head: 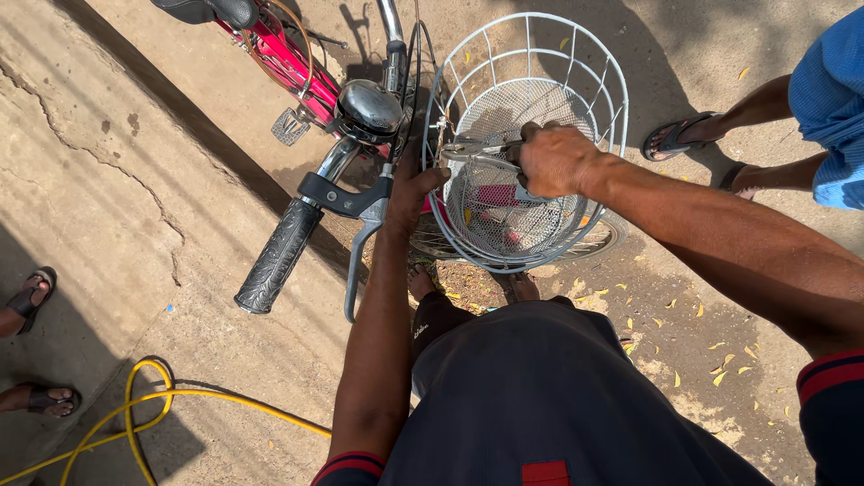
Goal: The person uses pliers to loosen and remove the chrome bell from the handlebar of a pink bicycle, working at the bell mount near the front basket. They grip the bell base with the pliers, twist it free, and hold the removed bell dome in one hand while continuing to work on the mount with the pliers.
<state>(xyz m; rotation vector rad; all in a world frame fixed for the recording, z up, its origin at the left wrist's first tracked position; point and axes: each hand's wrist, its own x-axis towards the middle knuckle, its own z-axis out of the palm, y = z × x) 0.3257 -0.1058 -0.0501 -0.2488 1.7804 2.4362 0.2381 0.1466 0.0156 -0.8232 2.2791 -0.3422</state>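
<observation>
The right hand (556,160) was clamped on pliers (481,151) lying crosswise, nose pointing at the basket (576,63) rim where the left hand (412,189) gripped it.

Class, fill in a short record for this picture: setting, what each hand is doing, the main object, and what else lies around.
setting: outdoors on a cracked concrete ground
right hand: grips pliers inside the wire basket
left hand: on the basket's rear rim, by the brake lever
main object: red bicycle with bell
around: yellow hose, sandalled feet of other people
</observation>
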